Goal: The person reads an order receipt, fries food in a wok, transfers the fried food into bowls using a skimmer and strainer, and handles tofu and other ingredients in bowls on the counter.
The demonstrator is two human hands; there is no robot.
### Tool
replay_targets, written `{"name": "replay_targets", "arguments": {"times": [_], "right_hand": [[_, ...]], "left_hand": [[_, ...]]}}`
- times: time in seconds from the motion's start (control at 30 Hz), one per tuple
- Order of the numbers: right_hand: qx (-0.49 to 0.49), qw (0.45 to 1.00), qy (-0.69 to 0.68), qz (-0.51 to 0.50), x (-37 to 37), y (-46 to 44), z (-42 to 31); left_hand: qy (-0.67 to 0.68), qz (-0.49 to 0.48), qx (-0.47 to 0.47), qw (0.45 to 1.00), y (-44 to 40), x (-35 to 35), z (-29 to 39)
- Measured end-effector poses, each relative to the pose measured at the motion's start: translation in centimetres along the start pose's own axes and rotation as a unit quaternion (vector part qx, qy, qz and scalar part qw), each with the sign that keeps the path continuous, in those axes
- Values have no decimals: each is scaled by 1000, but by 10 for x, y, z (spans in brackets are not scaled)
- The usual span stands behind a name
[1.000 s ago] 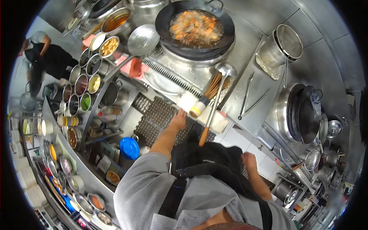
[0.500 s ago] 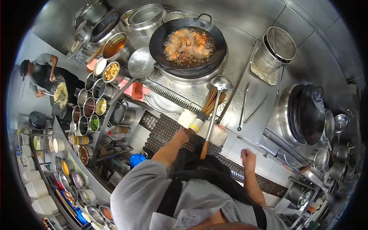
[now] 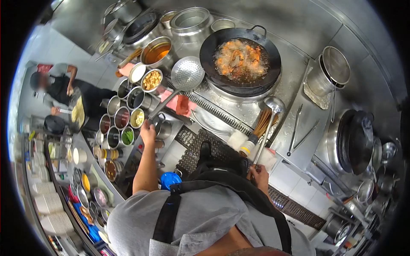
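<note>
My left hand (image 3: pixel 147 133) is closed round the handle end of the perforated strainer (image 3: pixel 188 73), whose bowl rests just left of the wok. My right hand (image 3: pixel 259 174) grips the wooden handle of the ladle (image 3: pixel 273 104); the ladle's bowl lies on the steel stove top below the wok. In the black wok (image 3: pixel 273 72), orange-brown pieces (image 3: pixel 240 59) bubble in oil. Between ladle and cloth are a bamboo brush (image 3: pixel 263 123) and a yellow-banded container (image 3: pixel 246 148).
Metal pots of ingredients (image 3: pixel 152 80) stand at the left, near a pot of orange liquid (image 3: pixel 157 52). Tongs (image 3: pixel 294 130) and a strainer pot (image 3: pixel 320 79) are at the right, beside stacked woks (image 3: pixel 358 141). A co-worker (image 3: pixel 64 89) holds a pan at far left.
My left hand has moved left from near the white cloth and taken the strainer's handle. My right hand has come inward and closed on the ladle. The camera view has shifted.
</note>
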State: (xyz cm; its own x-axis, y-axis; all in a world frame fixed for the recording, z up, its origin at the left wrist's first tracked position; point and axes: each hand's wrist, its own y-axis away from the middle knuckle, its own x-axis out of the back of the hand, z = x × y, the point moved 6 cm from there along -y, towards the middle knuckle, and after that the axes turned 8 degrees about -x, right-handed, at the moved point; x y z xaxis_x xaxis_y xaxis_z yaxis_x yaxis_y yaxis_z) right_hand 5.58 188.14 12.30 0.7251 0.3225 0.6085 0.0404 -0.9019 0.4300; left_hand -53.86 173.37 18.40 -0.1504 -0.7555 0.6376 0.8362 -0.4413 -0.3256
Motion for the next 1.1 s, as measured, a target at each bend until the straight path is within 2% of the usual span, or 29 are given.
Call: {"name": "replay_targets", "arguments": {"times": [0.07,0.1,0.13,0.17,0.2,0.23,0.27,0.3,0.33,0.4,0.43,0.47,0.5,0.53,0.57,0.6,0.67,0.7,0.73,0.8,0.83,0.9,1.0,1.07,1.1], "right_hand": [[-18,998,23,64,7,-5,-4],[-16,994,33,100,17,-9,-2],[-38,982,-99,157,45,-9,-21],[-35,956,-8,292,80,-28,-11],[-69,934,8,351,131,-20,-63],[56,901,-122,412,175,-42,-55],[38,890,-70,449,222,-35,-109],[83,864,-34,496,257,-26,-165],[197,834,-28,515,284,-38,-193],[232,772,223,548,316,-75,-237],[190,778,275,532,326,-103,-237],[150,781,325,512,332,-130,-233],[157,783,323,508,341,-154,-221],[73,834,330,435,351,-195,-196],[-12,874,331,356,353,-232,-172],[-7,876,328,353,353,-256,-158],[-59,913,264,305,346,-281,-139],[-152,949,94,260,339,-285,-130],[-150,950,95,255,334,-292,-134],[-85,975,-54,199,318,-306,-137],[-16,958,-188,215,308,-307,-143],[9,948,-228,223,280,-287,-160],[117,893,-387,196,207,-206,-198],[123,858,-476,148,145,-140,-225],[123,871,-459,124,122,-112,-241]], "left_hand": [[-123,-67,-47,989,-51,-2,33],[-130,-115,-55,983,-73,-14,26],[-179,-193,-39,964,-89,-23,38],[-191,-234,-36,952,-103,-40,29],[-206,-275,-31,938,-111,-53,17],[-207,-278,-30,937,-114,-56,10],[-190,-379,8,906,-112,-72,4],[-169,-473,42,864,-110,-90,-2],[-136,-497,38,856,-114,-109,-24],[16,-517,198,833,-100,-112,-19],[19,-515,201,833,-96,-111,-8],[98,-507,284,808,-84,-106,4],[175,-488,364,774,-73,-103,12],[176,-480,366,777,-69,-103,13],[212,-499,362,758,-65,-108,17],[247,-517,357,737,-61,-113,23],[271,-512,358,732,-56,-105,49],[300,-512,384,707,-53,-103,56],[328,-511,408,682,-52,-103,60],[341,-508,408,678,-52,-105,57],[352,-512,403,672,-52,-106,59],[366,-516,397,665,-49,-108,62],[404,-440,429,678,-48,-110,62],[423,-465,412,660,-51,-112,61],[414,-476,400,665,-51,-115,56]]}}
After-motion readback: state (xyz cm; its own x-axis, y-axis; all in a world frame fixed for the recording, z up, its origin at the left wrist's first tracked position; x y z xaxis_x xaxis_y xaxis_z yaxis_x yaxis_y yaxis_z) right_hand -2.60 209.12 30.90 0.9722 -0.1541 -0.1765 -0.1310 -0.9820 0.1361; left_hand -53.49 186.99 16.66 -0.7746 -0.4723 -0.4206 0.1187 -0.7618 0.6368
